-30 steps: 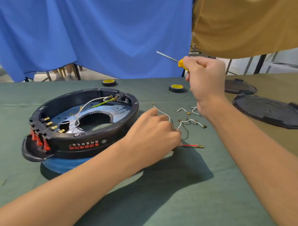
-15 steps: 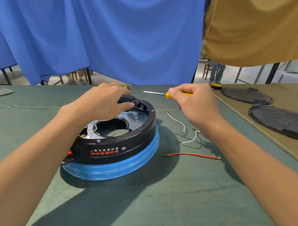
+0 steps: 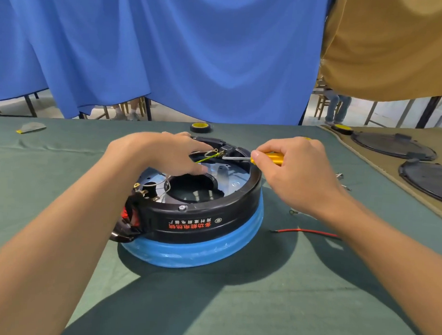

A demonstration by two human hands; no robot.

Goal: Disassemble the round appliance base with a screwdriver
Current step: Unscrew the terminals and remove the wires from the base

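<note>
**Now the tool is coming down into the base**

Just now the left hand (image 3: 163, 152) is leaving the loose leads on the right and is lying over the open top of the round appliance base (image 3: 200, 221). Its fingers are stretching across the metal plate beside the yellow-green wire (image 3: 208, 157), and its grip is looking released. The base is sitting at the middle of the surface (image 3: 235, 305), open side up, on its blue band.

To the right, the screwdriver (image 3: 270, 157) is no longer pointing up in the air. Its shaft is lying nearly level, and its tip is reaching the black block at the far right of the rim. The right hand (image 3: 297, 170) is clenching its grip around the yellow handle. The red wire (image 3: 305, 231) is lying apart on the near right.

Judging by this, the person is lining up on the next fastener, probably the one holding that wire.
</note>
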